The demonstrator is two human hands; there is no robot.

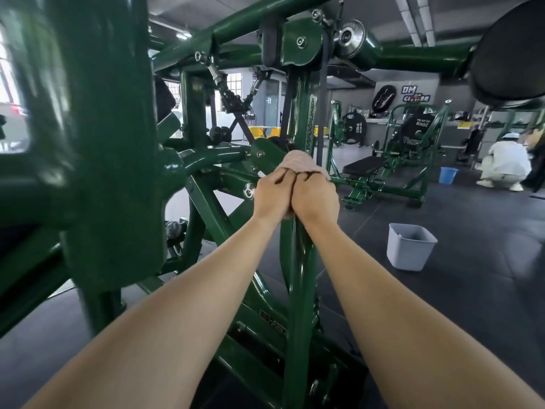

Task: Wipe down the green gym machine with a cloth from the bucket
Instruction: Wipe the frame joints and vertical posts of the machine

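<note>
My left hand (272,196) and right hand (315,199), level and touching, grip the pinkish terry cloth (298,160) round the dark-green steel upright (298,261), whose long axis runs vertically above and below them.

White capitals reading "MAXPUMP" run lengthwise up the upright post (310,122) of the green gym machine (112,143). On the far grey wall a sign (416,94) shows "DM" in white. The line below it starts with "c" and ends in "ee", and its middle letters cannot be made out. A black weight plate (354,125) on a farther green frame carries "20kg", with smaller figures beside it that are too small to read. A second plate (420,124) bears "20KG" upside down. Just below it, white lettering beginning with "V" stands on a dark surface (411,140), the rest hidden. A small label (272,321) low on the near frame is illegible.
</note>
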